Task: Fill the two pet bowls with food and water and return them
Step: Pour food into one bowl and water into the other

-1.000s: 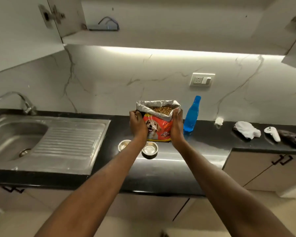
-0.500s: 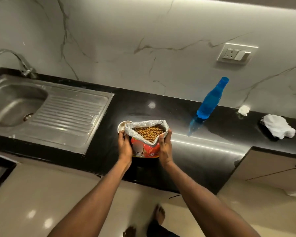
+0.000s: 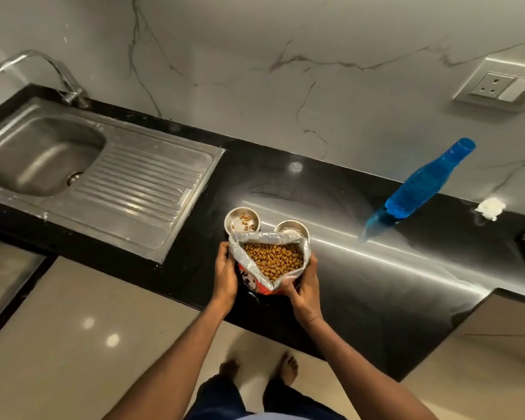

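Note:
Two small steel pet bowls stand side by side on the black counter (image 3: pixel 376 268). The left bowl (image 3: pixel 242 220) holds a few brown kibbles. The right bowl (image 3: pixel 291 228) is partly hidden behind the bag; its contents cannot be seen. A red pet food bag (image 3: pixel 272 259) with a silver lining is open and full of kibble, held just in front of the bowls. My left hand (image 3: pixel 225 275) grips its left side and my right hand (image 3: pixel 306 283) grips its right side and front lip. A blue water bottle (image 3: pixel 419 186) stands to the right.
A steel sink (image 3: pixel 40 156) with drainboard and tap (image 3: pixel 43 71) lies at the left. A white scrap (image 3: pixel 490 207) sits by the wall, a wall socket (image 3: pixel 497 86) above it. A cloth edge shows at far right. My feet stand on the tiled floor below.
The bag has come down and closer to the counter's front edge, mouth facing up. A few kibbles now lie in the left bowl. My view has tilted further downward.

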`<control>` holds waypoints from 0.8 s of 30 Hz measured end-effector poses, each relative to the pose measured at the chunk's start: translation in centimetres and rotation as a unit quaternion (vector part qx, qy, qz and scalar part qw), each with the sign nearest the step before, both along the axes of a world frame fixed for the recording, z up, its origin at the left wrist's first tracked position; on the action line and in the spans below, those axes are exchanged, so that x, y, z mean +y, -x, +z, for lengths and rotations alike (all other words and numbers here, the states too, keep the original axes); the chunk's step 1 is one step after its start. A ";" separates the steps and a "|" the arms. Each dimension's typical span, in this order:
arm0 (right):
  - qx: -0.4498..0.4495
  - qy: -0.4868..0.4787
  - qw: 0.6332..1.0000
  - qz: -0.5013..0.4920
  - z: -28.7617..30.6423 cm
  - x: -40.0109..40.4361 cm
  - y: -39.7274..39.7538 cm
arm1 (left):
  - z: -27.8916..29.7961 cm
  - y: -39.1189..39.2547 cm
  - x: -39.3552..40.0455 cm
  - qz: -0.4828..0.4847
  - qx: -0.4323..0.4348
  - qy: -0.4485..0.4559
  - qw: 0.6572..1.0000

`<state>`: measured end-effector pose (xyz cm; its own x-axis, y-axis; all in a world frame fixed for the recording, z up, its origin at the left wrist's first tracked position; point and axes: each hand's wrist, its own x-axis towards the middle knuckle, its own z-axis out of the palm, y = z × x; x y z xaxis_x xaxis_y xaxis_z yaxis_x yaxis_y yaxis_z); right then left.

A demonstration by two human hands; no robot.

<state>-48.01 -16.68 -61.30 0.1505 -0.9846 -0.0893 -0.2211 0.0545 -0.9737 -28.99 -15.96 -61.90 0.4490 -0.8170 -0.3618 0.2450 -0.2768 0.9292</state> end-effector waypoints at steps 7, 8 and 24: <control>0.097 -0.016 0.992 0.081 -1.5 -0.6 1.7 | -1.2 -1.6 0.2 -0.066 -0.077 0.043 0.994; 0.107 -0.016 0.991 0.079 -1.7 -0.8 1.5 | -1.3 -1.7 0.1 -0.066 -0.076 0.048 0.994; 0.136 0.067 0.988 -0.041 4.1 -0.7 -2.3 | -1.3 -0.9 -3.6 -0.002 0.138 -0.080 0.987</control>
<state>-45.67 -17.34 -57.19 0.0577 -0.9982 0.0162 -0.4757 -0.0418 -0.8786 -28.06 -19.58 -63.20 0.3131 -0.7409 -0.5942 0.4807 -0.4160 0.7719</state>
